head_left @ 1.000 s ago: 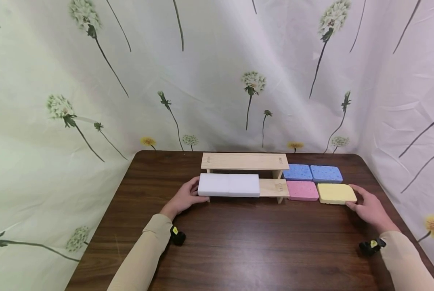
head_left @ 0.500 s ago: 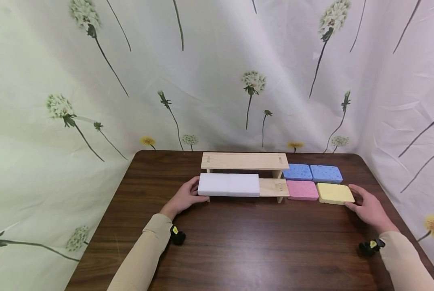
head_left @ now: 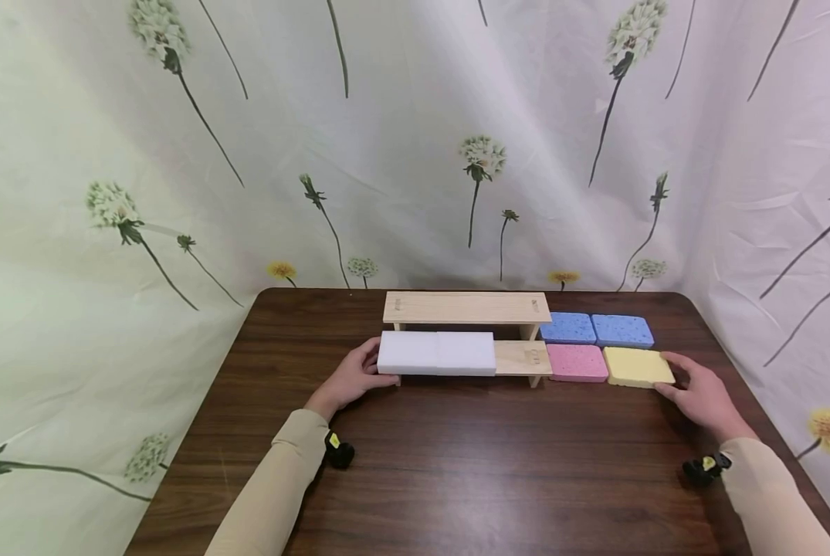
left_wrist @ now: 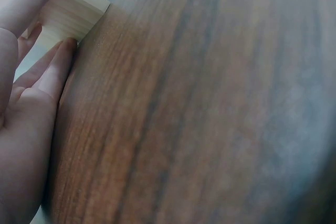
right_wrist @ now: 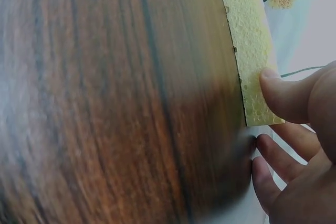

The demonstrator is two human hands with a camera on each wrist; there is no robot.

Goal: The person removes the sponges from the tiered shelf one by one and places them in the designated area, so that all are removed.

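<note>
My left hand (head_left: pixel 350 374) holds the left end of the low front wooden stand (head_left: pixel 522 358), its thumb at the front and its fingers around the end. Two white foam sponges (head_left: pixel 435 354) lie side by side on that stand, up against the hand. In the left wrist view the fingers meet the pale wood (left_wrist: pixel 71 11) low by the tabletop. My right hand (head_left: pixel 699 394) grips the right end of a yellow sponge (head_left: pixel 637 367), thumb on its front edge. The yellow sponge lies flat beside a pink sponge (head_left: pixel 577 363), which adjoins the stand's right end.
A taller wooden stand (head_left: pixel 466 306) is directly behind the front one. Two blue sponges (head_left: pixel 569 328) lie in a row behind the pink and yellow ones. All stand on a dark wooden table (head_left: pixel 456 463), with a flower-print curtain (head_left: pixel 401 154) behind.
The yellow sponge has slid slightly left, toward the pink sponge, with my right hand following it. My left hand has stayed in place.
</note>
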